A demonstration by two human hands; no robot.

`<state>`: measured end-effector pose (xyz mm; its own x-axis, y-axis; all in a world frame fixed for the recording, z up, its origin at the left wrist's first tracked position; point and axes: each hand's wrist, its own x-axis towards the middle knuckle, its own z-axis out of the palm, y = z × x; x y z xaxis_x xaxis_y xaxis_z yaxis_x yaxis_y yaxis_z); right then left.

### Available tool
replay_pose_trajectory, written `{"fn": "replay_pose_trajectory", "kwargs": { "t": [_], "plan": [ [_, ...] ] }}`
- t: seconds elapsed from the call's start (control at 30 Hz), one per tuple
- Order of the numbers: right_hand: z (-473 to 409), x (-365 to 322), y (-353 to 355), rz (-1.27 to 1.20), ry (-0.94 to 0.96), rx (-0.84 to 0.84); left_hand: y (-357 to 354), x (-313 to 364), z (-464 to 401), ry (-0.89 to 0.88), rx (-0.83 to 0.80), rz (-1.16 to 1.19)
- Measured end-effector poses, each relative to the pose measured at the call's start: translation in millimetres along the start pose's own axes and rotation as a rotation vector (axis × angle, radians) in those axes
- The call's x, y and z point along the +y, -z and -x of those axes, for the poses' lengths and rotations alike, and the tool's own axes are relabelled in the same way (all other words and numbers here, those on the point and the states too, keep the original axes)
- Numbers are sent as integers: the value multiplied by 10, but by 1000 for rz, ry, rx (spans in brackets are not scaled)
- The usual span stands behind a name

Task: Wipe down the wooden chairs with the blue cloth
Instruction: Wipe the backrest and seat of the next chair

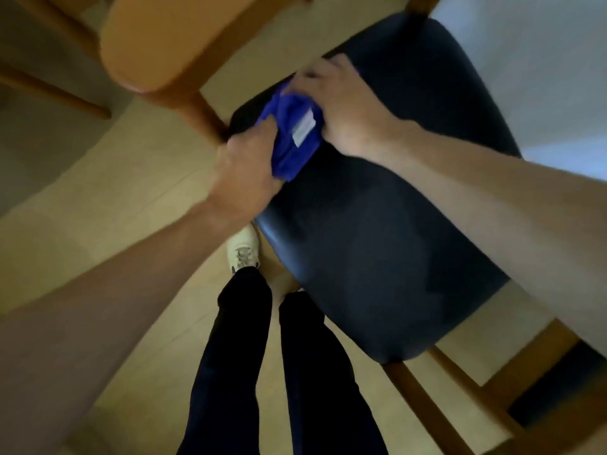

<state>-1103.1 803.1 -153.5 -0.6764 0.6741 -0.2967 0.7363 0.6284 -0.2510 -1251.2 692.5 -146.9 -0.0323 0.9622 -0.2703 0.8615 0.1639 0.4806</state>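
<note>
A wooden chair with a dark padded seat (377, 251) stands below me, its rounded wooden backrest (154, 44) at the upper left. A bunched blue cloth (295, 139) with a white label lies on the seat's back corner. My left hand (246, 172) grips the cloth's near left edge. My right hand (341, 106) presses on its far right side, fingers spread over it. Both hands touch the cloth; the picture is blurred by motion.
My dark trouser legs (236, 356) and a white shoe (243, 247) stand on the light wooden floor (98, 218) left of the seat. A second chair's wooden frame and dark seat (558, 389) sit at the lower right. A white wall fills the upper right.
</note>
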Motion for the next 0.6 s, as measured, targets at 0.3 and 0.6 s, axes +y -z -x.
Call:
{"fn": "replay_pose_trajectory", "kwargs": {
  "t": [0.3, 0.6],
  "plan": [
    [2771, 171, -378, -168, -7, -226, -1167, 1345, 1743, -260, -339, 172],
    [1678, 515, 56, -268, -34, -76, -526, 866, 624, -294, -83, 110]
  ]
}}
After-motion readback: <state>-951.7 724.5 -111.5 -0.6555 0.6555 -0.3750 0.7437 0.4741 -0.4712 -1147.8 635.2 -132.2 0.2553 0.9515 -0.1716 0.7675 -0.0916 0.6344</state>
